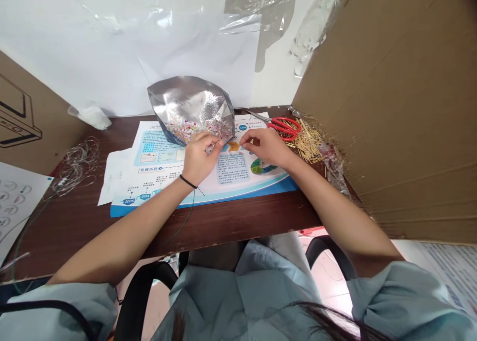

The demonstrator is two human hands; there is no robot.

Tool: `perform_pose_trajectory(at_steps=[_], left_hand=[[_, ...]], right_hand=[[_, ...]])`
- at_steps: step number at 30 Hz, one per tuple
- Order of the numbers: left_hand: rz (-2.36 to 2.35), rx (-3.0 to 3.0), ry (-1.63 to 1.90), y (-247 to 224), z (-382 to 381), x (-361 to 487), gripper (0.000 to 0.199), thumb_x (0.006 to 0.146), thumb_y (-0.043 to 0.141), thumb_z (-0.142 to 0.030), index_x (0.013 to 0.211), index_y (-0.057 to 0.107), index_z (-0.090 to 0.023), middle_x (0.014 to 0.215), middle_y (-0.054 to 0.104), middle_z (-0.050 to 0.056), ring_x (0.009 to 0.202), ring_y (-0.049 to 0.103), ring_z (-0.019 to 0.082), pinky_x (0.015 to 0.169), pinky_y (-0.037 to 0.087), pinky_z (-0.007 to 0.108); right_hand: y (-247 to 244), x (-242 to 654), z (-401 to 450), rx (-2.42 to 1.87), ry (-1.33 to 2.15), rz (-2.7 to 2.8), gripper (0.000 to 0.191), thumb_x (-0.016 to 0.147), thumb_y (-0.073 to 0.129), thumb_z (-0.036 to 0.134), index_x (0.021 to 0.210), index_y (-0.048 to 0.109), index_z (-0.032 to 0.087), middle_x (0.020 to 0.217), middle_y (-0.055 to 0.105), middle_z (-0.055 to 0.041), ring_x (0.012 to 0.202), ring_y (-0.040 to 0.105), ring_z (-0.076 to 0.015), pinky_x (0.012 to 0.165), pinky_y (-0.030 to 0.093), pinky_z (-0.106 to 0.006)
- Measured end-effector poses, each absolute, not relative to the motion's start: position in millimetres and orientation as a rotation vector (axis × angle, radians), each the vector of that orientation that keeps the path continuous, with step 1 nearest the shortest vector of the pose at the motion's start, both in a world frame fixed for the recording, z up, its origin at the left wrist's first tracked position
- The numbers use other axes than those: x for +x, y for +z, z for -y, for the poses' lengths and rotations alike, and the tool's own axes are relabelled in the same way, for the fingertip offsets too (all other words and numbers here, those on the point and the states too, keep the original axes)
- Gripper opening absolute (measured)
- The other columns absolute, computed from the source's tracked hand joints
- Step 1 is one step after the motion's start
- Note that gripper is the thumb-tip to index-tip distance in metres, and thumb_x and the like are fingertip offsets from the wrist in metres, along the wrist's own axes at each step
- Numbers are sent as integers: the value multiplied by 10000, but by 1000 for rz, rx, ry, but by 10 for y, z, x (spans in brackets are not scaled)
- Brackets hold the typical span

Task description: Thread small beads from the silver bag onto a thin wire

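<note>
My left hand (201,157) is closed in a pinch at the front lower edge of a silver foil bag (179,93). Whatever sits between its fingertips is too small to make out. Many small multicoloured beads (199,128) lie inside the open bag. My right hand (266,146) is just to the right, thumb and forefinger pressed together, a short gap from the left; what they hold is unclear. A thin dark green thread (191,213) hangs below my left wrist over the table edge. Both hands are above a printed sheet (233,174).
Red-handled scissors (286,127) lie beyond my right hand, beside a heap of thin gold-coloured sticks (309,144). A tangle of clear thread (80,164) is on the left of the brown table (238,221). Cardboard (406,107) walls the right side.
</note>
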State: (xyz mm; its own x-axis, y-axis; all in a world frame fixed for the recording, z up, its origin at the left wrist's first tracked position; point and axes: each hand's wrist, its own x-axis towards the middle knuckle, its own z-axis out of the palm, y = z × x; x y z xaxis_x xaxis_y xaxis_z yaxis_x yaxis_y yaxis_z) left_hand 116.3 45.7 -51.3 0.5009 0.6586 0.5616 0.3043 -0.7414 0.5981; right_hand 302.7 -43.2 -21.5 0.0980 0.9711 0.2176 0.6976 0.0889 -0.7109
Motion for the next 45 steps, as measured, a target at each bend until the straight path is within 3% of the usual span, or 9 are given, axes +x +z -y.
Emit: perform_pose_trajectory(at_steps=[3, 9, 14, 22, 24, 26, 29, 31, 45], left_hand=[[-740, 2551, 1148, -537, -538, 1162, 149, 877, 621, -255, 873, 755, -191, 994, 667, 75, 995, 551, 222, 947, 431, 402], [-620, 2829, 842, -531, -496, 1219, 248, 900, 568, -190, 1013, 769, -280, 1297, 585, 62, 1178, 471, 284, 1019, 387, 499], [-683, 2853, 722, -532, -521, 1238, 172, 884, 615, -247, 927, 782, -243, 1319, 578, 65, 1188, 472, 315, 1012, 390, 530], [-638, 2686, 785, -501, -548, 1264, 104, 838, 649, -184, 811, 749, -176, 1222, 622, 100, 1148, 518, 283, 1024, 394, 486], [-659, 2482, 895, -465, -486, 1269, 84, 834, 650, -172, 814, 731, -162, 1089, 653, 98, 1044, 568, 233, 949, 443, 416], [-689, 2162, 931, -428, -390, 1267, 78, 846, 650, -203, 844, 709, -152, 919, 653, 74, 844, 588, 160, 774, 476, 313], [-644, 1588, 753, -402, -246, 1258, 151, 855, 664, -301, 853, 663, -149, 744, 591, 21, 570, 465, 71, 517, 372, 212], [-611, 1311, 640, -405, -197, 1256, 192, 836, 693, -329, 825, 636, -145, 703, 549, 3, 525, 408, 50, 444, 295, 181], [-553, 1042, 596, -432, -251, 1251, 304, 741, 802, -352, 736, 599, -126, 715, 554, -2, 553, 417, 32, 428, 294, 131]], right_hand=[[-275, 3075, 378, -1719, 542, 1550, 74, 811, 591, 139, 784, 657, 158, 700, 604, -3, 666, 491, -119, 674, 372, -290], [-405, 3110, 293, -1643, 653, 1430, 98, 827, 538, 107, 763, 572, 173, 785, 617, -12, 687, 506, -123, 701, 409, -297], [-443, 3132, 258, -1597, 730, 1316, 100, 822, 559, 90, 762, 575, 168, 815, 619, -25, 733, 527, -129, 747, 426, -307], [-439, 3115, 273, -1659, 666, 1351, 102, 795, 576, 81, 755, 606, 170, 765, 628, -5, 656, 486, -112, 705, 419, -308], [-422, 3091, 289, -1650, 630, 1371, 78, 790, 599, 97, 764, 607, 171, 752, 624, 0, 642, 478, -107, 684, 409, -299], [-390, 3050, 318, -1627, 582, 1398, 52, 792, 619, 126, 774, 607, 173, 742, 619, 6, 629, 469, -103, 666, 394, -290], [-318, 2964, 380, -1571, 496, 1457, 38, 819, 610, 172, 784, 599, 180, 723, 609, 16, 600, 440, -93, 643, 369, -281], [-273, 2909, 422, -1540, 449, 1490, 53, 833, 593, 179, 780, 589, 183, 712, 603, 22, 586, 424, -89, 627, 354, -275], [-270, 2823, 479, -1414, 158, 1665, 78, 866, 569, 164, 828, 635, 178, 836, 657, -25, 689, 487, -119, 662, 363, -281]])
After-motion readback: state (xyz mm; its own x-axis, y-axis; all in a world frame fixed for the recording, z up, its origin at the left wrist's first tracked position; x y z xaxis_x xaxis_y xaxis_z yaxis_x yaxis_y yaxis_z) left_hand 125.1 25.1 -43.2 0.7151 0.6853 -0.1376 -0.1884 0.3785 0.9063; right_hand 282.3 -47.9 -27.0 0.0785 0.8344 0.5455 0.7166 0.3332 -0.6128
